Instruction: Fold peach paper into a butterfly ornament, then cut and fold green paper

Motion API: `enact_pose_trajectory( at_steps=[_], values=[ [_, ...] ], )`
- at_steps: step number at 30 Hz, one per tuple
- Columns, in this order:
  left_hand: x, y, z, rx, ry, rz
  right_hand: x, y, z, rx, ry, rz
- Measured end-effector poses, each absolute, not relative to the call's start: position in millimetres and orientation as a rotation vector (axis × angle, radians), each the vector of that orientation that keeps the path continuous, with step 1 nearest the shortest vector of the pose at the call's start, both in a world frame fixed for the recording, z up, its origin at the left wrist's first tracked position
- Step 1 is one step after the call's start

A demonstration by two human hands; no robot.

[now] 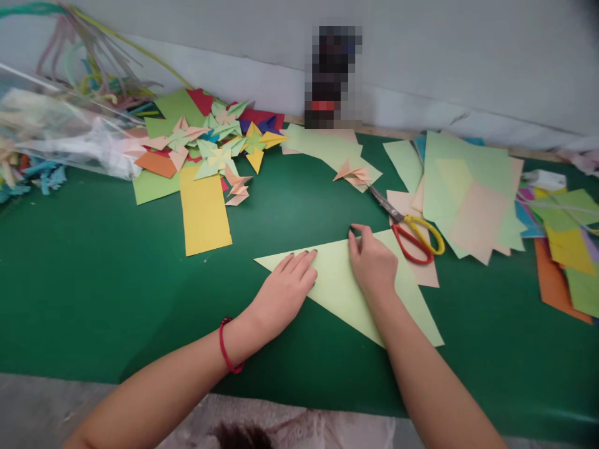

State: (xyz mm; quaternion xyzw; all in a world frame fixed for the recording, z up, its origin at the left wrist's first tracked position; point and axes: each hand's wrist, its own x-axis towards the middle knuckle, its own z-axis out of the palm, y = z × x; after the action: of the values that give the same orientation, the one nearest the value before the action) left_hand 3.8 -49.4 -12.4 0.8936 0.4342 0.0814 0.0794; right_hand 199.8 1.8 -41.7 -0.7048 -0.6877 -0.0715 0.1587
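**Pale green, roughly triangular paper sheet (341, 293) beneath two bare hands**

Nearest, a red cord bracelet (224, 349) rings the left wrist. The left hand (285, 290) lies flat, fingers extended, on the sheet's narrow left part. The right hand (374, 259) is curled at its upper edge; whether thumb and forefinger pinch it, I cannot tell. The sheet rests on a smooth dark-green tabletop (107, 280). Just beyond, metal-bladed scissors with red and yellow looped handles (397, 216) overlap a flat pale pink paper piece (427, 275). Farther left cluster spiky, crisply creased paper stars (255, 143), before a matte pale wall (444, 62).
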Motion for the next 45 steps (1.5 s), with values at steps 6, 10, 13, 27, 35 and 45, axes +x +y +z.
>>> enact_pose_trajectory(
  at_steps=[6, 10, 13, 27, 35, 45],
  values=[
    [7.0, -53.9, -16.5, 2.611, 1.328, 0.209, 199.4, 2.6, -41.4, -2.042, -1.968, -0.22],
    [5.4, -54.6, -19.6, 2.559, 1.353, 0.169, 199.6, 2.0, -41.3, -2.03, -1.967, -0.204],
    [4.7, -54.7, -19.4, 2.543, 1.349, 0.139, 199.5, 1.5, -40.5, -2.033, -1.968, -0.199],
    [4.0, -58.9, -16.9, 2.455, 1.447, 0.192, 199.0, 1.5, -39.2, -2.032, -1.946, -0.155],
    [3.5, -58.3, -17.0, 2.456, 1.43, 0.178, 198.7, 1.9, -38.6, -2.044, -1.936, -0.137],
    [-1.3, -56.3, -13.4, 2.477, 1.413, 0.124, 198.1, 2.4, -34.8, -2.051, -1.923, -0.091]
  ],
)
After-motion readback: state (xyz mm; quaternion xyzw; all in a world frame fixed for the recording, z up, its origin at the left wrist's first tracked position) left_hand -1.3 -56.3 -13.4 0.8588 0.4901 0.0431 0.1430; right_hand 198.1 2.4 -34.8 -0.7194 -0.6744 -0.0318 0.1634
